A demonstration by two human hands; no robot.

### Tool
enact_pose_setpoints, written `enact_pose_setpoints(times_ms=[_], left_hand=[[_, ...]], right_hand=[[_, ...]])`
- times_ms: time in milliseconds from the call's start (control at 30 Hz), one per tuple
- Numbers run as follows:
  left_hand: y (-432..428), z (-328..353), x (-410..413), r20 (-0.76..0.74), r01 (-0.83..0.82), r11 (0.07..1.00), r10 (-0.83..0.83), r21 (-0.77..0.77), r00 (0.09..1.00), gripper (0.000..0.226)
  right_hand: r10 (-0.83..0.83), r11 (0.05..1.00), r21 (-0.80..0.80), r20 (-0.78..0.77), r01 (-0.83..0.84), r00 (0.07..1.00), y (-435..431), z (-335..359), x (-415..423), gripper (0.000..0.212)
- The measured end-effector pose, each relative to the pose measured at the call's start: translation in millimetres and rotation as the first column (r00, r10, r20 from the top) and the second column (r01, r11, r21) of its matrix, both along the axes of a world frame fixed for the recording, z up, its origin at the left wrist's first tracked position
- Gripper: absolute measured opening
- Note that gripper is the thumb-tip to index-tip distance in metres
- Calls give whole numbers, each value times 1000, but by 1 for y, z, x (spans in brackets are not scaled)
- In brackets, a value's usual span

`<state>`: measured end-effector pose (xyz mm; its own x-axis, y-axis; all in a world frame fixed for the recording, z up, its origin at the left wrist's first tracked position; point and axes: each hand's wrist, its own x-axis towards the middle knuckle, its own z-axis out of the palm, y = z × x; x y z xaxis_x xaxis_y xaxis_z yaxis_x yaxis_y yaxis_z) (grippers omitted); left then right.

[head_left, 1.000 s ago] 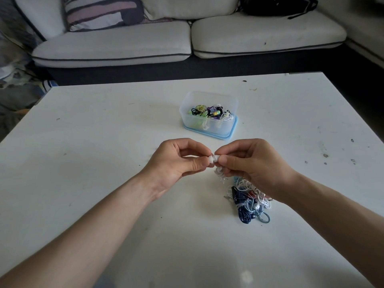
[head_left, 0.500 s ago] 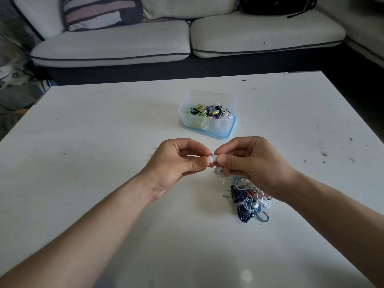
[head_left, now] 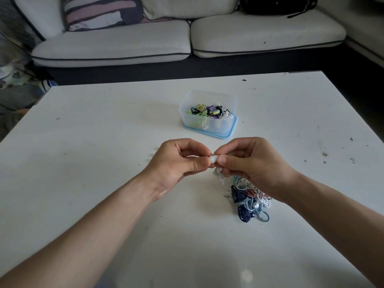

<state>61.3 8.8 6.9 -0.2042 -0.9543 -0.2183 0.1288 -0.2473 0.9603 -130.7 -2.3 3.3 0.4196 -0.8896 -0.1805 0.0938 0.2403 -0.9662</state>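
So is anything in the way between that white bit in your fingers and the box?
Nothing visible: only bare table lies between the white bit and the open box. Its cord trails down toward the tangle beneath the right hand.

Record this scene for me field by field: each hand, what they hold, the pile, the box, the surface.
left hand: pinches the small white piece from its left
right hand: pinches the same piece from its right
white cord: dangles below the piece, towards the pile
pile of tangled cords: blue and white, on the table, partly under the right hand
clear box: open, holds coloured cords, stands on a blue lid
table: white, speckled with marks
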Motion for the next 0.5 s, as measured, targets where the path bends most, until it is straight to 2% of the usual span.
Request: enact_pose_setpoints(times_ms=[200, 333, 400, 500], left_hand=[[-2, 1, 2, -24, 21, 999, -22, -34, 999, 16], [0, 3, -3, 161, 47, 988, -23, -147, 987, 21], [0, 2, -3, 210, 42, 979, 0, -198, 978, 27], [0, -6, -1, 326, 69, 974, 5, -215, 945, 48]], right_hand=[[-8, 996, 88, 70, 2, 997, -2, -1, -1, 14], [-53, 992, 118, 61, 45, 997, -1, -2, 1, 20], [-71, 988, 144, 66, 61, 995, -1, -1, 2, 14], [-134, 973, 202, 125, 107, 983, -1, 1, 3, 5]])
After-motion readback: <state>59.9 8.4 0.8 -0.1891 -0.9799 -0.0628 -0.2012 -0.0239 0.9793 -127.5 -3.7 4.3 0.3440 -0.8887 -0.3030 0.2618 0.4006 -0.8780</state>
